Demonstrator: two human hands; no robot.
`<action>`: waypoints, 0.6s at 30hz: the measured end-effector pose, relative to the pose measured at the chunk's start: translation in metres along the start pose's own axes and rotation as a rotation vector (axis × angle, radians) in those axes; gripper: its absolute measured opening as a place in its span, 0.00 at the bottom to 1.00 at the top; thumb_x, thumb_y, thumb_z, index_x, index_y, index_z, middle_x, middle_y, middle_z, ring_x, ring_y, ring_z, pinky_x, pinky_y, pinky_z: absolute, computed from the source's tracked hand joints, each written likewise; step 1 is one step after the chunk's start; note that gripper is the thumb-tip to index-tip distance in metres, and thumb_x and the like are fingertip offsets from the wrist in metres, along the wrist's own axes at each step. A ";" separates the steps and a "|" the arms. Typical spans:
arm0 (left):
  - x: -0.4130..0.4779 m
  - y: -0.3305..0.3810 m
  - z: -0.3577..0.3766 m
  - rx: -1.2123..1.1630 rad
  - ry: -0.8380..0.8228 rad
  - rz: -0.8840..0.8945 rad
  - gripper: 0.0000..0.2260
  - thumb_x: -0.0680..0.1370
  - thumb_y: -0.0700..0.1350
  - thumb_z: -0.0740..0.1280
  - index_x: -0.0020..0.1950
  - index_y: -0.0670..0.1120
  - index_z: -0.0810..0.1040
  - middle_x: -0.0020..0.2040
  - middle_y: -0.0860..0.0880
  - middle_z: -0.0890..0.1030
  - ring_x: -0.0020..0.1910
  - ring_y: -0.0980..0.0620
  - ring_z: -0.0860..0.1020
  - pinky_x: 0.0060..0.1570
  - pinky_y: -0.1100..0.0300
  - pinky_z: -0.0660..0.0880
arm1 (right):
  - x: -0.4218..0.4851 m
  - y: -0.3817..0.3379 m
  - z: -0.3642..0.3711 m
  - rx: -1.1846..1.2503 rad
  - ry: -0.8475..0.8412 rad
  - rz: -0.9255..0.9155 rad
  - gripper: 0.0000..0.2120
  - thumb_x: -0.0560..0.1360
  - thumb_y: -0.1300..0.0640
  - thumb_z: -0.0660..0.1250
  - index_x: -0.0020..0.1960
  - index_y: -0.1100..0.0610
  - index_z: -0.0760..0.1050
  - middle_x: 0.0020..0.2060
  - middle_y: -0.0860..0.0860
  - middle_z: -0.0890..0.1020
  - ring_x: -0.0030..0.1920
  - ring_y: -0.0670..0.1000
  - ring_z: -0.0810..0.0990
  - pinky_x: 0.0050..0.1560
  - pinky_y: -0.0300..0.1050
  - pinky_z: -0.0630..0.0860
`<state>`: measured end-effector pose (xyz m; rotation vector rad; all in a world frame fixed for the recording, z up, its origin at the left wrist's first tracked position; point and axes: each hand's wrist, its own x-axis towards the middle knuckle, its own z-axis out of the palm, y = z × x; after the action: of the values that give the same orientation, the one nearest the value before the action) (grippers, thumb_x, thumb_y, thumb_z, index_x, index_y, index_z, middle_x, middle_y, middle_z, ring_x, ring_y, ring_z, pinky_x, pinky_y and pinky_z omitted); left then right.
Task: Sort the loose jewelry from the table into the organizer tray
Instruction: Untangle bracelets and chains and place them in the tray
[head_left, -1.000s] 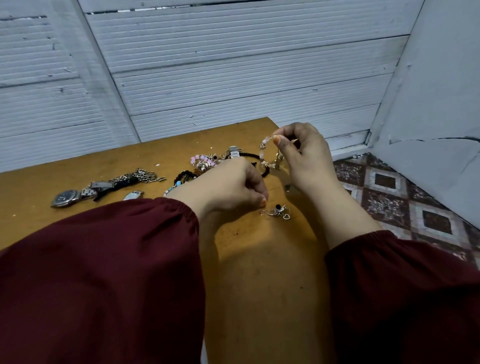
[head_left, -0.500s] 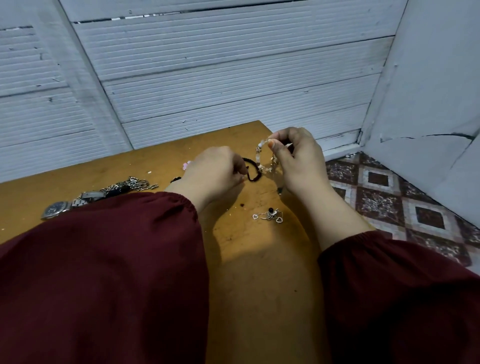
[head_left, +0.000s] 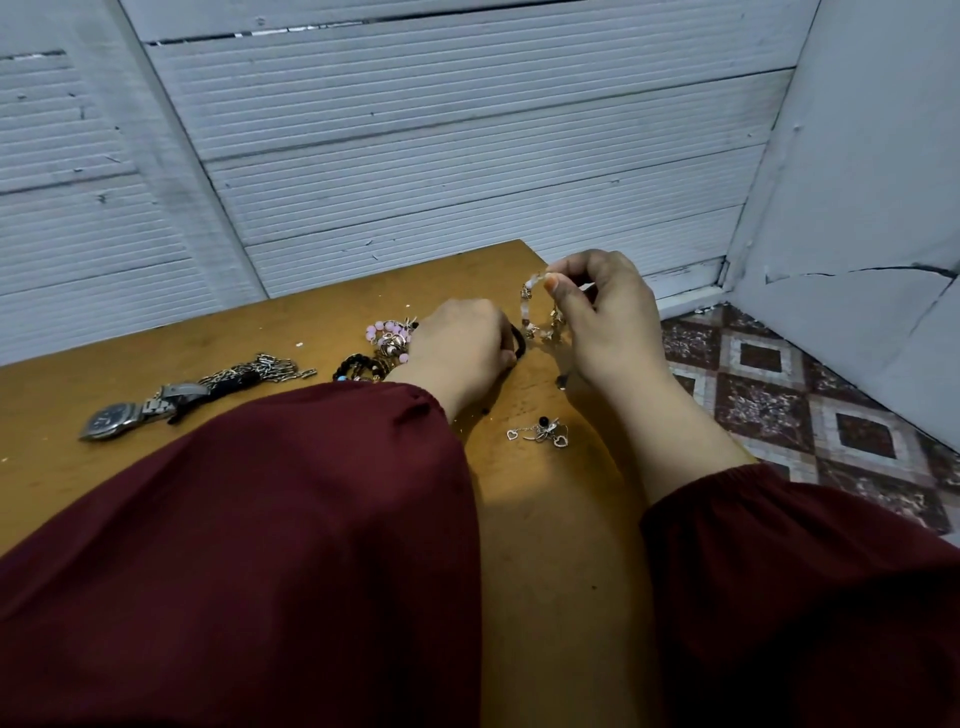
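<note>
The right hand (head_left: 608, 317) pinches a pale beaded bracelet (head_left: 527, 312) between thumb and fingertip, raised over the table's (head_left: 545, 519) far right corner. This is probably to untangle it from the black cord (head_left: 519, 345) gripped in the left hand's (head_left: 460, 348) curled fingers. No tray shows.

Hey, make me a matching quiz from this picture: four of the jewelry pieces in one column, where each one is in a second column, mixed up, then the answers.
Column one:
1. wristwatch
2. pale bead bracelet
3. heart charms
4. black band

Column two:
A. lying untouched on the table, towards its right edge
B. pinched and lifted by the right hand
C. lying at the table's far left
D. in the grip of the left hand

Pairs: 1-C, 2-B, 3-A, 4-D
</note>
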<state>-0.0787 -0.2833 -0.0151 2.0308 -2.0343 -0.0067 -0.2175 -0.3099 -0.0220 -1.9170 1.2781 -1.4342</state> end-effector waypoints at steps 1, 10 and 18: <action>0.000 0.001 0.000 0.006 0.010 0.007 0.05 0.74 0.47 0.70 0.47 0.48 0.82 0.46 0.45 0.82 0.49 0.43 0.78 0.46 0.52 0.77 | 0.000 0.000 0.000 0.002 0.001 0.002 0.04 0.76 0.54 0.66 0.44 0.46 0.74 0.45 0.46 0.76 0.52 0.53 0.76 0.55 0.51 0.73; -0.004 -0.001 -0.009 -0.012 0.112 0.004 0.04 0.74 0.45 0.67 0.41 0.47 0.79 0.42 0.48 0.78 0.46 0.45 0.77 0.41 0.55 0.74 | 0.002 0.002 -0.003 -0.003 0.014 0.024 0.03 0.77 0.54 0.66 0.45 0.47 0.74 0.45 0.46 0.75 0.52 0.51 0.76 0.54 0.50 0.73; -0.009 -0.002 -0.037 -0.351 0.129 -0.075 0.05 0.73 0.46 0.70 0.39 0.47 0.80 0.33 0.51 0.80 0.36 0.48 0.78 0.40 0.53 0.78 | 0.005 0.001 -0.007 -0.022 0.028 0.008 0.02 0.76 0.51 0.66 0.45 0.46 0.76 0.46 0.47 0.75 0.53 0.55 0.76 0.55 0.56 0.74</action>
<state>-0.0694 -0.2677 0.0188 1.8351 -1.7364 -0.2252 -0.2236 -0.3130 -0.0177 -1.9107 1.3181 -1.4537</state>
